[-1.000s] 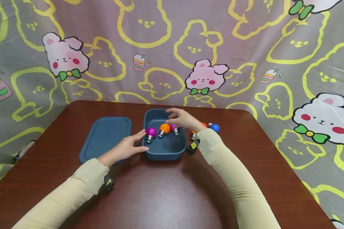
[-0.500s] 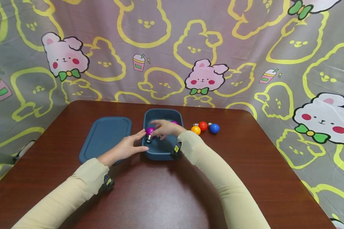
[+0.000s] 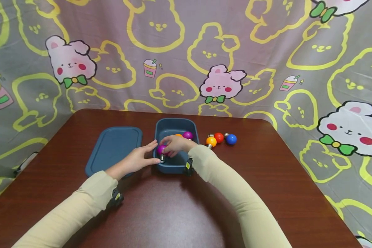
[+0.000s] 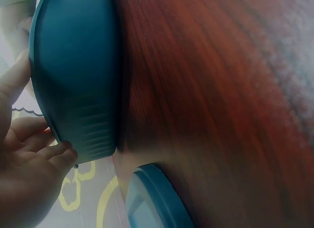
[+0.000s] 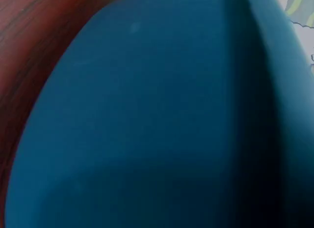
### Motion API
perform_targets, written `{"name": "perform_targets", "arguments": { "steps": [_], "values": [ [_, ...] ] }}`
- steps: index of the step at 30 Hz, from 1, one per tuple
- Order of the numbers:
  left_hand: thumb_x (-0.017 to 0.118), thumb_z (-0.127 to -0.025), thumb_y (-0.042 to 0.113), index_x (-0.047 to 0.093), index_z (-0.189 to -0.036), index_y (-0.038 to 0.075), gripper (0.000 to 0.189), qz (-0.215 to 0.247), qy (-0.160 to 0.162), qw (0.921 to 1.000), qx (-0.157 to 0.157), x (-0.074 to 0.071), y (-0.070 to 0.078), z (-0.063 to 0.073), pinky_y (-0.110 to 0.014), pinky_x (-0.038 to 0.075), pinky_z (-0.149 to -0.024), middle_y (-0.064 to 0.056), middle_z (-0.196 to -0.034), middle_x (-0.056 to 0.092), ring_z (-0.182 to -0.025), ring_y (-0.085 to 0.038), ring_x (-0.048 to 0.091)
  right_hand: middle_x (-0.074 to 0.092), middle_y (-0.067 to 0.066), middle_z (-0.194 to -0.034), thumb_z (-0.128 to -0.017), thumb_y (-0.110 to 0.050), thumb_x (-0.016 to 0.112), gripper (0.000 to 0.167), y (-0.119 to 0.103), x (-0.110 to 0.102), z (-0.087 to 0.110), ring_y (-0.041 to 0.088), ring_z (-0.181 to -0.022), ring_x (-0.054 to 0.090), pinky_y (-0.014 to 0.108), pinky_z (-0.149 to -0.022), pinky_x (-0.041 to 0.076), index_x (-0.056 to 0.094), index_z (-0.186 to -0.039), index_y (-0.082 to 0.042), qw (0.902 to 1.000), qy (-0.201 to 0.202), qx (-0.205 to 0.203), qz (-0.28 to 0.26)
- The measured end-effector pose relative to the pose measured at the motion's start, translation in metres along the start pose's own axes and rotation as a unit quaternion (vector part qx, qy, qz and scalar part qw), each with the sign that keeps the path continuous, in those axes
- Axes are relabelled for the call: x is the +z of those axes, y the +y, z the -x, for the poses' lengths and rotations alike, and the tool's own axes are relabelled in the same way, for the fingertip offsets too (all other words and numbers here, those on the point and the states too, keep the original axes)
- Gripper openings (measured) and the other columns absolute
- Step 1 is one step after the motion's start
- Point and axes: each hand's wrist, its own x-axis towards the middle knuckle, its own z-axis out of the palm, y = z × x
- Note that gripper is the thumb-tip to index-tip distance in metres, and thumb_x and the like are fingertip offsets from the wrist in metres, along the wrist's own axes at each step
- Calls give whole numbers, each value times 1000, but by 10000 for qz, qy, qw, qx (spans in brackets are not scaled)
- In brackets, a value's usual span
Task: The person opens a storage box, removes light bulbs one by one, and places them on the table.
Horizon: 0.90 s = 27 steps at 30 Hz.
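In the head view a deep blue-grey box point(image 3: 175, 169) stands on the table. My right hand point(image 3: 177, 144) reaches into it from the right, thumb and fingers pinching a purple light bulb point(image 3: 160, 149) whose metal base points toward me. Behind that hand lie another purple bulb point(image 3: 187, 135) and an orange bulb point(image 3: 178, 135), mostly covered. My left hand point(image 3: 138, 159) rests along the box's left side, fingers and thumb spread. The left wrist view has its fingertips at the rim of the box point(image 4: 78, 75). Only the box's wall point(image 5: 132, 105) fills the right wrist view, blurred; the hand is hidden there.
Left of the box lies its flat blue-grey lid point(image 3: 114, 146). To the right, on the brown table point(image 3: 266, 179), are a yellow-orange bulb point(image 3: 211, 141), a red bulb point(image 3: 218, 137) and a blue bulb point(image 3: 231, 139). A patterned curtain point(image 3: 173, 51) hangs behind.
My right hand has moved left from the far right part of the box to the left purple bulb and now pinches it; that bulb has shifted slightly toward me. The left hand stays put.
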Motion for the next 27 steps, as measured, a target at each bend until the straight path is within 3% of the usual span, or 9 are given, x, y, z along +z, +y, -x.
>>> {"name": "perform_targets", "arguments": {
  "steps": [13,24,27],
  "values": [
    [66,-86,29,32,-141,-2,72,-39,-28,10000,53,-1,1,0,-55,24,-101,-15,-149,21,-132,-34,25,59,15,-96,-86,-9,65,35,4,-18,23,31,-80,64,37,-71,53,56,-120,-6,9991,221,-365,-86],
    [67,-85,30,32,-140,-3,73,-44,-8,10000,82,0,0,0,-52,23,-102,-14,-149,22,-133,-32,23,59,15,-103,-85,-15,67,37,7,-51,62,44,-94,57,42,-77,51,56,-121,-8,9927,537,-958,-495],
    [67,-85,29,32,-140,-3,73,-28,-14,10000,50,0,1,1,-51,23,-103,-14,-149,22,-133,-31,22,58,16,-107,-85,-14,67,37,12,-60,73,42,-96,57,42,-78,50,56,-120,-9,9899,726,-1034,-637]
  ]
}}
